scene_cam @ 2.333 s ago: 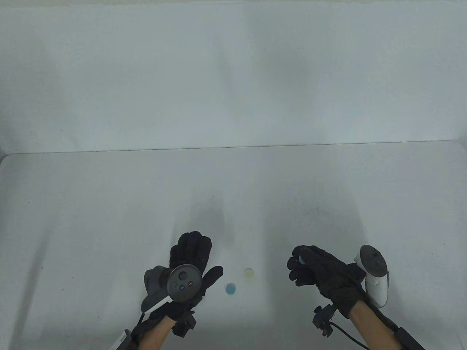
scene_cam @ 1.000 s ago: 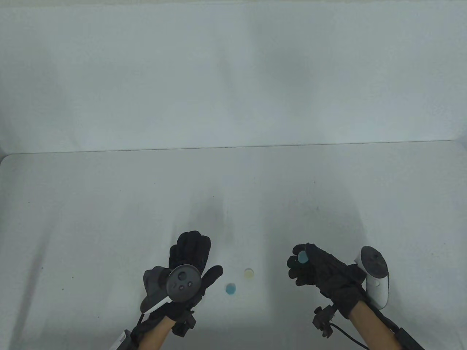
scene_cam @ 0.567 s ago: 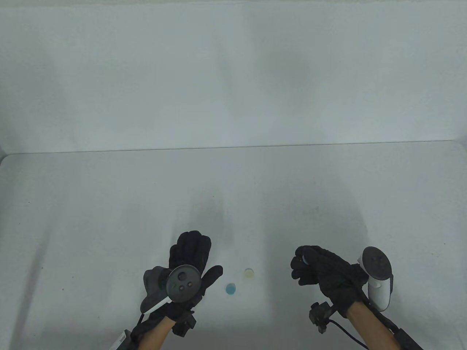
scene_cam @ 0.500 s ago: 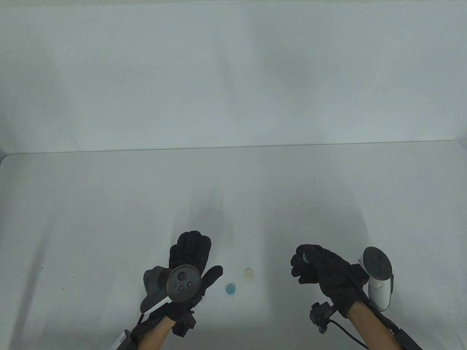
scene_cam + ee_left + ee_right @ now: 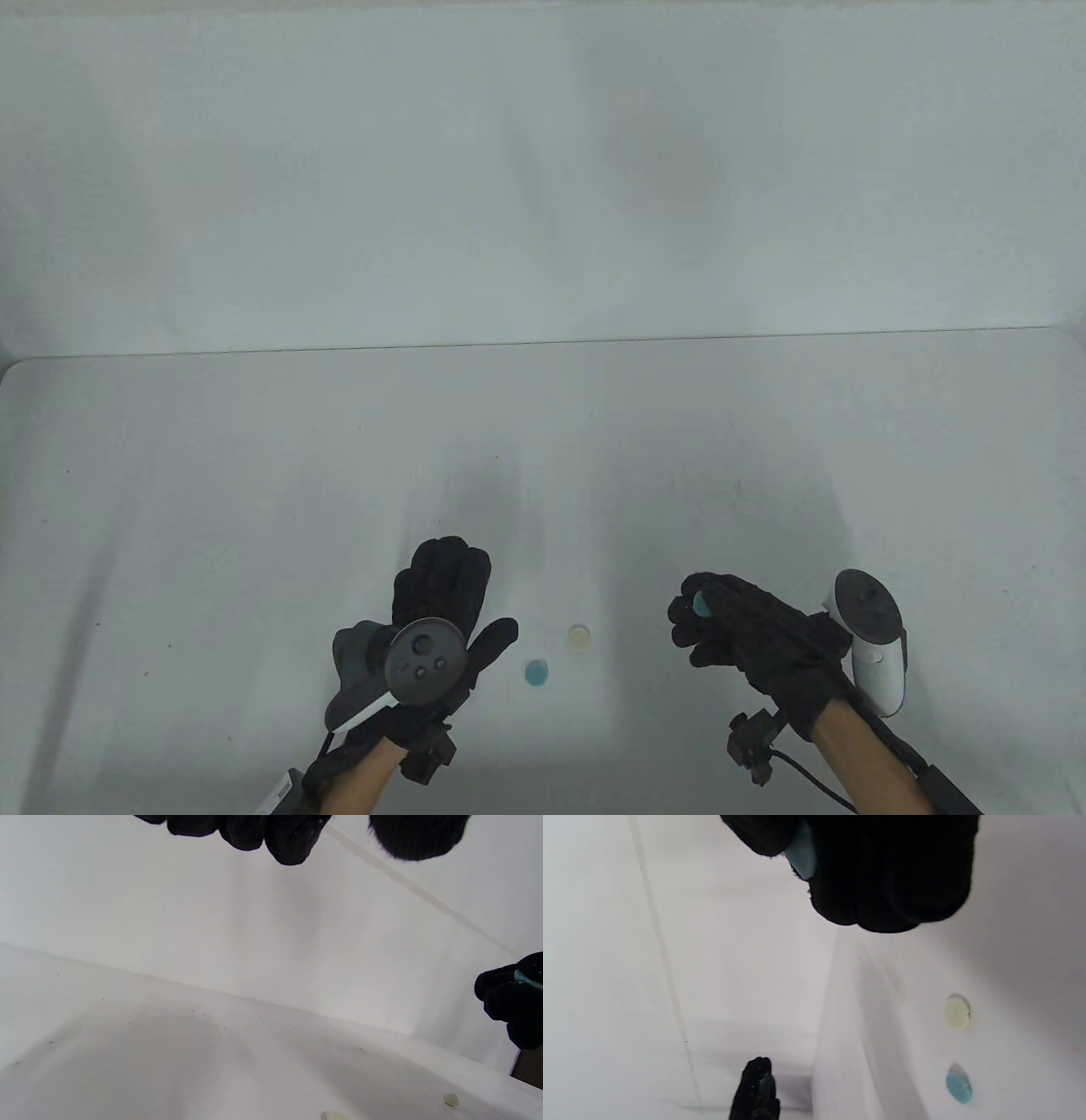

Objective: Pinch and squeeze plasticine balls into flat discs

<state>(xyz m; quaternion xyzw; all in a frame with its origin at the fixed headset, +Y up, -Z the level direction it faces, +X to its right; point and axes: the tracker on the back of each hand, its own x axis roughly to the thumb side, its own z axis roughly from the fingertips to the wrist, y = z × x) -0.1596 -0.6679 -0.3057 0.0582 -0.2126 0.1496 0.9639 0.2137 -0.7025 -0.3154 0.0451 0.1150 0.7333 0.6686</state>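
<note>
My right hand hovers above the table at the front right and pinches a small light blue plasticine piece between thumb and fingers. The right wrist view shows the piece squeezed thin between the fingertips. A flat blue disc and a flat pale yellow disc lie on the white table between my hands; both also show in the right wrist view, the blue disc and the yellow disc. My left hand is spread open, palm down and empty, left of the discs.
The white table ends at a far edge against a white backdrop. A cable and a small black box hang by my right wrist.
My right hand has kept working the blue piece, shifting slightly right and then back left, with the piece showing more or less between the fingers. The left hand and the two discs have not moved.
</note>
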